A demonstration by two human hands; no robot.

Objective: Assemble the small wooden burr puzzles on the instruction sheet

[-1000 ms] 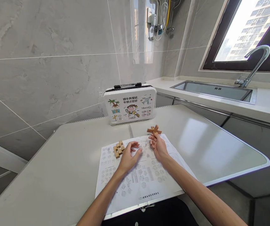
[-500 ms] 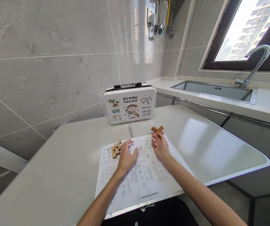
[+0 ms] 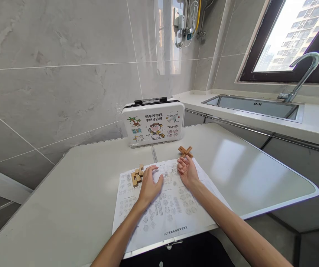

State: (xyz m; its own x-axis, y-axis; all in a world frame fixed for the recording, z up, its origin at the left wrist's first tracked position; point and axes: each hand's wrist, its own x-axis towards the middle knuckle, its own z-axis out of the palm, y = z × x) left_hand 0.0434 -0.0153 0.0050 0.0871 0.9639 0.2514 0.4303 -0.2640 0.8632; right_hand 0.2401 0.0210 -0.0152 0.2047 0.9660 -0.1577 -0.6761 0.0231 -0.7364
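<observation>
My left hand [image 3: 150,186] rests on the printed sheet [image 3: 159,230], thumb spread away from the fingers, with nothing in it. Just to its left, light wooden puzzle pieces [image 3: 137,176] stand in a small stepped cluster on the sheet. At the sheet's far right edge, my right hand [image 3: 187,173] is turned palm up with its fingers curled. Its fingertips pinch a darker brown wooden puzzle [image 3: 185,150] of crossed sticks, whose lower part is partly hidden by the fingers. The sheet carries many small line diagrams and lies upside down to me.
A white cartoon-printed case [image 3: 153,126] with a black handle stands at the back of the white folding table [image 3: 64,200], against the tiled wall. To the right run a counter with a sink [image 3: 256,105] and a tall tap [image 3: 306,74], below a window.
My right hand has shifted slightly left and tilted further palm up, and the crossed-stick puzzle has turned a little with it. My left hand stays where it was.
</observation>
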